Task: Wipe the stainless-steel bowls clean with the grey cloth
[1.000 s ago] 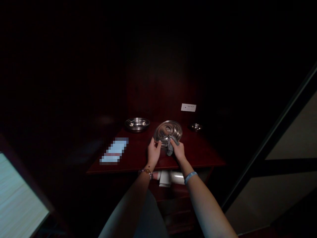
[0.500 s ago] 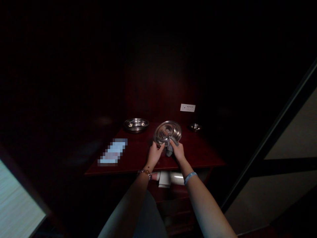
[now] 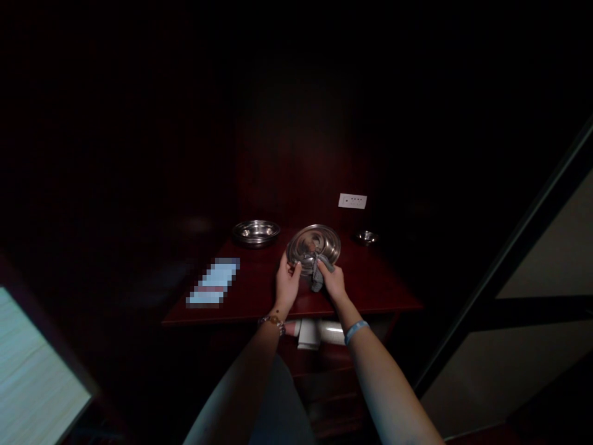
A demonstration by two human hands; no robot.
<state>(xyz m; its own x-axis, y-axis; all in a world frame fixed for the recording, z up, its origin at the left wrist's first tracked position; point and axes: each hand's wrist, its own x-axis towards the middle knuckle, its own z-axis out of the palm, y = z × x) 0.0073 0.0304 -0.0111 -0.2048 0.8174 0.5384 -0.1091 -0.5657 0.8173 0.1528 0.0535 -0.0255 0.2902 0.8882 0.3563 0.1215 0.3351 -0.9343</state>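
A shiny round metal plate [image 3: 330,241] is held tilted over the dark red tabletop [image 3: 259,284], its hollow side facing me. My left hand [image 3: 288,281] grips the rim at the lower left, thumb on the near side. In my right hand [image 3: 333,278] a grey cloth [image 3: 317,277] is bunched and pressed against the lower part of the plate. Part of the cloth hangs below the rim. The fingers of my right hand are partly hidden by the cloth.
Stacked metal dishes [image 3: 256,232] stand at the back left, and a small metal bowl [image 3: 367,237] at the back right. A blurred-out flat item [image 3: 214,283] lies on the left. A white wall socket [image 3: 353,201] is behind. Below the top, a shelf holds white items [image 3: 309,334].
My left hand has shifted slightly up and left along the plate's rim. The right hand with the cloth stays almost in place.
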